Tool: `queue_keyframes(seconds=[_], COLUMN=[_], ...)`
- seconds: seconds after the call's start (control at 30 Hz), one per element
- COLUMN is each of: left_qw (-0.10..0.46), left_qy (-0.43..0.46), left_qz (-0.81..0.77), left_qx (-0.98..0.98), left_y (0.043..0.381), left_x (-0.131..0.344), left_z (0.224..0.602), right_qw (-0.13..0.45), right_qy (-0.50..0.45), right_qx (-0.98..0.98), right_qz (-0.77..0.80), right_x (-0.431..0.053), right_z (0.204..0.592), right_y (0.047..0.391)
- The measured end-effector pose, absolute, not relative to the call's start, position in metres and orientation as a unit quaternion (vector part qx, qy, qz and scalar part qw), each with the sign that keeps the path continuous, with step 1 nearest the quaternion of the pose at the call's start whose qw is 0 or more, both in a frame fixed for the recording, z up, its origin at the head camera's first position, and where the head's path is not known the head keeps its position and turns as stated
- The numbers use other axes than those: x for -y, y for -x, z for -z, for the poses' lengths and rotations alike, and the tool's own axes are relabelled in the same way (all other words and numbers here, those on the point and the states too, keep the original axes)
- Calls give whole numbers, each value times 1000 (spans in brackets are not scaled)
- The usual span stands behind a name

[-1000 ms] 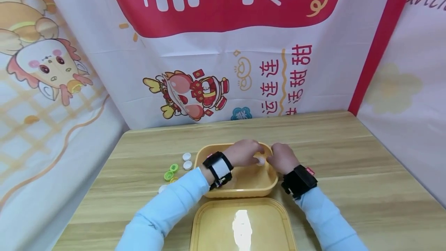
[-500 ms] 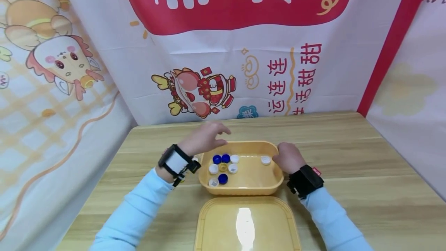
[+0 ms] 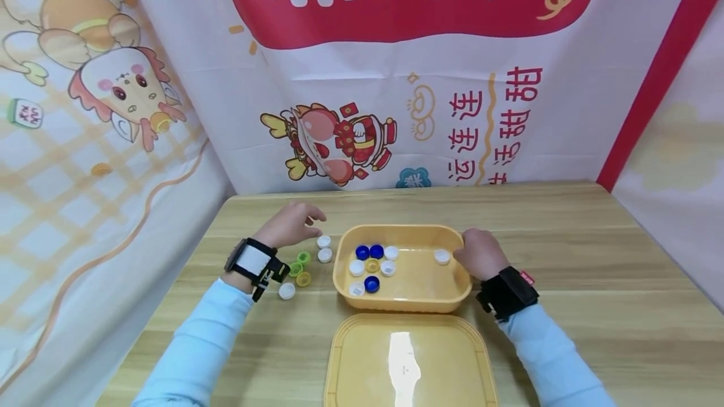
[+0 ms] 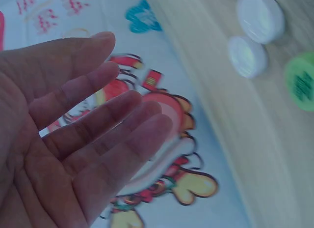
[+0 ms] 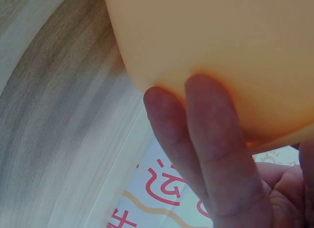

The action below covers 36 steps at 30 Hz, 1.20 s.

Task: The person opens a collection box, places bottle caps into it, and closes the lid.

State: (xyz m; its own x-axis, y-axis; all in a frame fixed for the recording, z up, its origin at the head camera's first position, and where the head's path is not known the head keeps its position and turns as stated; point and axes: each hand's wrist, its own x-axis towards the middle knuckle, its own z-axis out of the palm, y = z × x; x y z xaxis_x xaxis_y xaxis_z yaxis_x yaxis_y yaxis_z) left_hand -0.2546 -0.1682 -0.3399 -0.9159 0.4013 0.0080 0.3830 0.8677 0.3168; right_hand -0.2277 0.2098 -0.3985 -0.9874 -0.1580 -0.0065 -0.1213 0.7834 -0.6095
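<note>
My left hand (image 3: 291,225) hovers over the table left of the yellow plastic box (image 3: 404,299), fingers relaxed and holding nothing. Just beside its fingertips lie two white bottle caps (image 3: 324,242). In the left wrist view the palm (image 4: 54,154) is bare, with white caps (image 4: 260,17) and a green cap (image 4: 300,81) on the wood. My right hand (image 3: 482,254) grips the box's right end; in the right wrist view its fingers (image 5: 216,125) press the outer wall (image 5: 211,36). Inside the box sit blue caps (image 3: 371,284), white caps (image 3: 391,253) and a yellow cap (image 3: 372,265).
Green caps (image 3: 296,268), a yellow cap (image 3: 303,279) and another white cap (image 3: 286,291) lie left of the box. A yellow lid (image 3: 362,357) lies flat in front of it. Printed cloth (image 3: 351,68) hangs behind the wooden table (image 3: 560,237).
My left hand has let go of a white cap at the box's right side and moved left, out over the loose caps. My right hand stays at the box's end.
</note>
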Motion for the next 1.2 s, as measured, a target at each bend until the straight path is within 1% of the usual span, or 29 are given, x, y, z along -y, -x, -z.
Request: queue_keyframes(seconds=[0.33, 0.47, 0.77, 1.2], left_qw=[70, 75, 83, 87], left_qy=[-151, -147, -110, -97], left_qz=[-172, -167, -168, -166], left_qx=[-971, -972, -976, -977], left_y=[278, 285, 291, 296], left_x=[173, 172, 163, 157], left_z=[365, 375, 392, 408], right_qw=[39, 50, 19, 18], right_qy=[59, 51, 83, 78], right_qx=[-943, -940, -942, -942], right_qz=[326, 333, 324, 325], right_x=[-210, -210, -212, -211], right_z=[405, 404, 404, 401], right_y=[224, 225, 225, 227])
